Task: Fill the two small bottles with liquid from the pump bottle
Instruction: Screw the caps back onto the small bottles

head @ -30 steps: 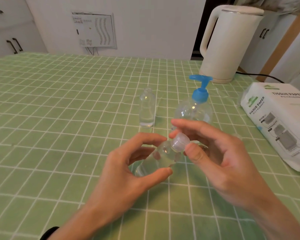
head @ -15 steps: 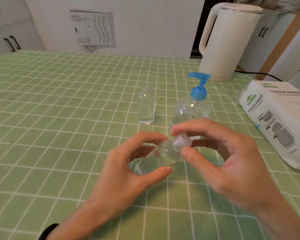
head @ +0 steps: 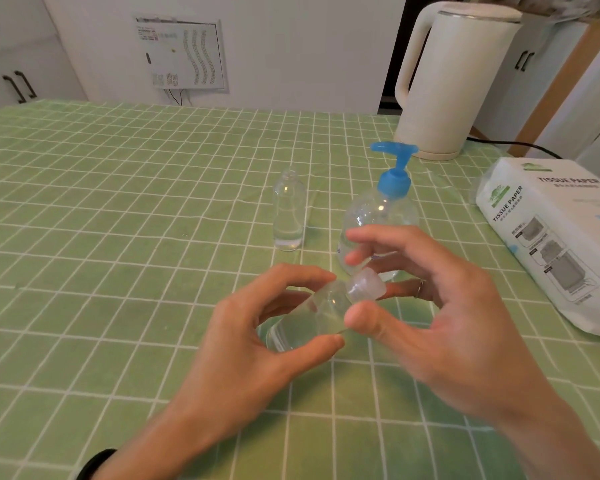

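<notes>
The right hand (head: 447,323) has loosened since a moment ago: its index and middle fingers (head: 378,237) now arch spread above the cap (head: 366,285) instead of pinching it, the thumb (head: 364,320) just beneath. The left hand (head: 257,341) pinches the tilted small bottle (head: 312,317) between thumb and forefinger above the green tablecloth (head: 118,237). The other small bottle (head: 288,216) stands uncapped just beside the pump bottle (head: 381,216), behind the hands.
</notes>
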Tool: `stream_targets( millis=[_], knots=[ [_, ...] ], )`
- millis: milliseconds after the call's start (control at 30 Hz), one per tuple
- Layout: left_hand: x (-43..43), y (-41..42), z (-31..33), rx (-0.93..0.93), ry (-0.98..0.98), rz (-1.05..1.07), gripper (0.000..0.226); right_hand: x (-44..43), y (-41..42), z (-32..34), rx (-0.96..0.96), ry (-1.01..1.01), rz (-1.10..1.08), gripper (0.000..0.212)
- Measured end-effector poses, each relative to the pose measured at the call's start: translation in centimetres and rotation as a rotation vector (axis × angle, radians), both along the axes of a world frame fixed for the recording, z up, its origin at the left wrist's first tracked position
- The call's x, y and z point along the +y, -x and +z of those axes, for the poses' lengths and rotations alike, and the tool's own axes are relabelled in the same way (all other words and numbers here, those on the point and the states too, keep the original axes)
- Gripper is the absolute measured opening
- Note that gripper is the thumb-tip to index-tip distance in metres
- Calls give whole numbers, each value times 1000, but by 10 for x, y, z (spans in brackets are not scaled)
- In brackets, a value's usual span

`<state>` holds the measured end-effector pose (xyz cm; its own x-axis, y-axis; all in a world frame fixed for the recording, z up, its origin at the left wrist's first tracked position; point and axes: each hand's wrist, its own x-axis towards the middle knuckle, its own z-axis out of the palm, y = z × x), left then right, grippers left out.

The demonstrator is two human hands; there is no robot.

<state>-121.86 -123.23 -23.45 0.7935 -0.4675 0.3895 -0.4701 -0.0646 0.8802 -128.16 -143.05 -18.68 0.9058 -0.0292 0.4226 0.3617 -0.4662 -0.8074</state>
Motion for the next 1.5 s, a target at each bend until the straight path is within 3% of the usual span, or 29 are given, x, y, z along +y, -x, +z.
stream_targets(
  millis=[200, 300, 433, 567, 800, 900, 1033, 1167, 1300, 1400, 1500],
  knots=[
    [0, -2, -1, -4, 9, 19, 49, -4, 0, 0, -65, 70, -17, 25],
    [0, -2, -2, -10, 7, 13, 49, -3, 1, 2, -31, 72, 7, 36],
    [0, -2, 0, -2, 16, 15, 49, -4, 0, -1, -74, 86, -16, 30],
    [0, -2, -1, -4, 9, 5, 49, -4, 1, -1, -39, 106, 36, 47],
    [1, -2, -1, -8, 2, 4, 49, -4, 0, -1, -33, 83, 24, 43],
    [1, -2, -1, -5, 5, 10, 49, -5, 0, -1, -66, 86, -11, 27],
    [1, -3, -2, -9, 10, 10, 49, -7, 1, 1, -17, 137, 33, 38],
    [2, -3, -2, -7, 1, 10, 50, -10, 1, -1, -16, 173, -31, 24],
    [1, -3, -2, -17, -6, 8, 51, -12, 1, 0, 29, 172, 20, 33],
    [2, -4, -2, -13, -12, 8, 52, -12, 0, -2, 19, 210, -15, 17],
    [2, -4, -2, -32, -25, 10, 52, -14, 2, -1, 62, 129, -1, 28]
  ],
)
